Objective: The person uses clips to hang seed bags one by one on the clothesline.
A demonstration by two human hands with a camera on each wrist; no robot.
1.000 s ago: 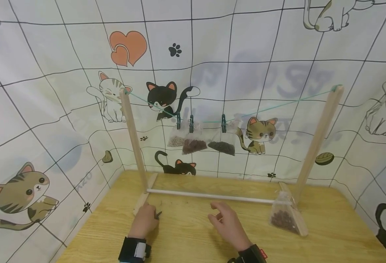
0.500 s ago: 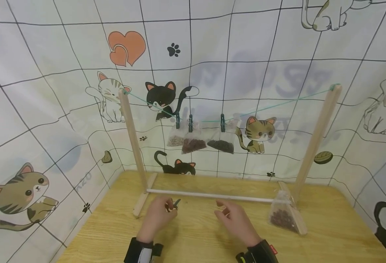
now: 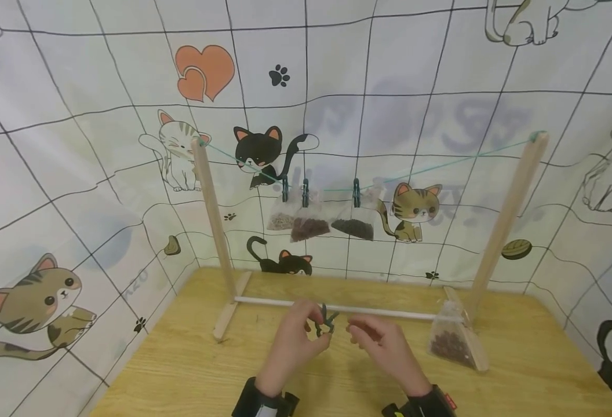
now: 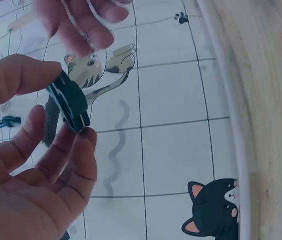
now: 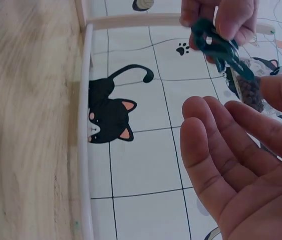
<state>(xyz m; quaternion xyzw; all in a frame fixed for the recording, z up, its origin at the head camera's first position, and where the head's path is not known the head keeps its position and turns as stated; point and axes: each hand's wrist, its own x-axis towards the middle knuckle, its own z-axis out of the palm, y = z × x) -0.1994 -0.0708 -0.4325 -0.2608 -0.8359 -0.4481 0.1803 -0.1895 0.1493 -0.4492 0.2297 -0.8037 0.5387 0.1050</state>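
Near the middle of the table, my left hand point(image 3: 295, 341) pinches a dark green clothespin point(image 3: 324, 322) between thumb and fingertips. The left wrist view shows the clothespin point(image 4: 69, 102) close up at the fingertips. Just to its right is my right hand point(image 3: 389, 350), palm turned inward and fingers loosely bent, holding nothing. In the right wrist view the clothespin's tip point(image 5: 241, 67) comes close to my right thumb; whether they touch I cannot tell. A clear bag of reddish-brown bits point(image 3: 451, 346) leans against the right foot of the wooden stand point(image 3: 509, 214).
A green string point(image 3: 433, 169) sags between the stand's two posts. Three clear bags hang from it by green clothespins: one with pale bits point(image 3: 281, 221), one reddish-brown point(image 3: 308, 229), one dark point(image 3: 354, 228). A white rod point(image 3: 389, 313) joins the stand's feet on the wooden table point(image 3: 165, 370).
My left hand has come up off the left side of the table and moved right with the clothespin. My right hand has shifted slightly right. The hanging bags stay put.
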